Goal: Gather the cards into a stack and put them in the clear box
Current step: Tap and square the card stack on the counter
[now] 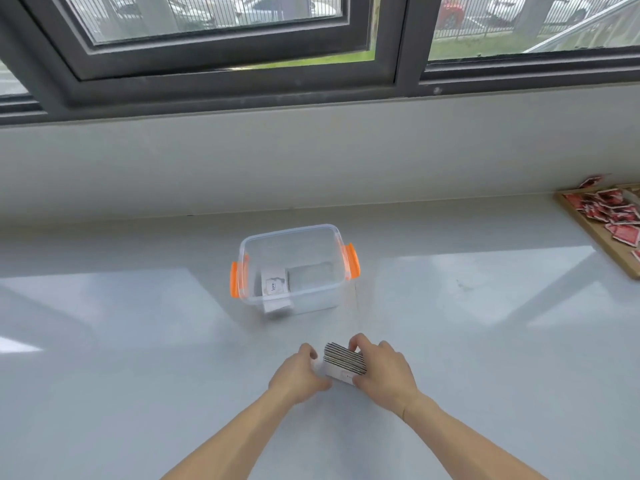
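Note:
A stack of white cards [343,362] stands on edge on the pale table, pressed between both hands. My left hand [299,375] grips its left side and my right hand [384,370] curls over its right side and far end. Farther back sits the clear box [313,237] with orange side latches, lid off. Inside it, at the near left, lies a small pile of cards [275,282] whose top one shows the word "love".
A wooden tray [602,237] holding several red and white packets sits at the table's far right edge. A grey wall and a dark-framed window rise behind the table. The glossy table top [138,341] spreads out on both sides of the hands.

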A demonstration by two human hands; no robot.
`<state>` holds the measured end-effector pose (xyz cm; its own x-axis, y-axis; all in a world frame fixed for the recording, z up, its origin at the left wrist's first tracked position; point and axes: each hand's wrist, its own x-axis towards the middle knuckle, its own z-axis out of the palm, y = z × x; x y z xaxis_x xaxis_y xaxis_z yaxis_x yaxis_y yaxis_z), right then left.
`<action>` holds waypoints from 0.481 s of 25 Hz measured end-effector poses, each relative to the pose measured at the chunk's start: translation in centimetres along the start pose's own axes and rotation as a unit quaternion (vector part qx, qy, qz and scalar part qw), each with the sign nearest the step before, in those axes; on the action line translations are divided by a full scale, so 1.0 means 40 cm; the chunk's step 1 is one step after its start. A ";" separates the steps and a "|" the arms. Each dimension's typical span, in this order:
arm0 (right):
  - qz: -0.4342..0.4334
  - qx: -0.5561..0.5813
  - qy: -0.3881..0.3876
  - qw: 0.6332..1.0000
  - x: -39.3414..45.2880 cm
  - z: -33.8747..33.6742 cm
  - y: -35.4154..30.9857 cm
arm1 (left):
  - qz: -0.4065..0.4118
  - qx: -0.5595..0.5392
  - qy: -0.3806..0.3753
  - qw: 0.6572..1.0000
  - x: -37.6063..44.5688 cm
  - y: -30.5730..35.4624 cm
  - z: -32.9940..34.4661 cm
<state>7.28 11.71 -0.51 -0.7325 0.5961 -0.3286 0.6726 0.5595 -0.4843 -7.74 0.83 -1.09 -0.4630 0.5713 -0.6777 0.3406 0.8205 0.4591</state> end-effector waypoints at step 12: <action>-0.148 -0.112 0.026 0.982 -0.025 0.107 -0.077 | 0.177 0.138 0.114 0.968 -0.063 -0.153 0.002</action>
<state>5.50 6.92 -2.16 -0.8971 0.4133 -0.1560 0.4413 0.8216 -0.3608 -8.57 -5.62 -2.23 -0.4353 0.8303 -0.3480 0.7014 0.5551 0.4472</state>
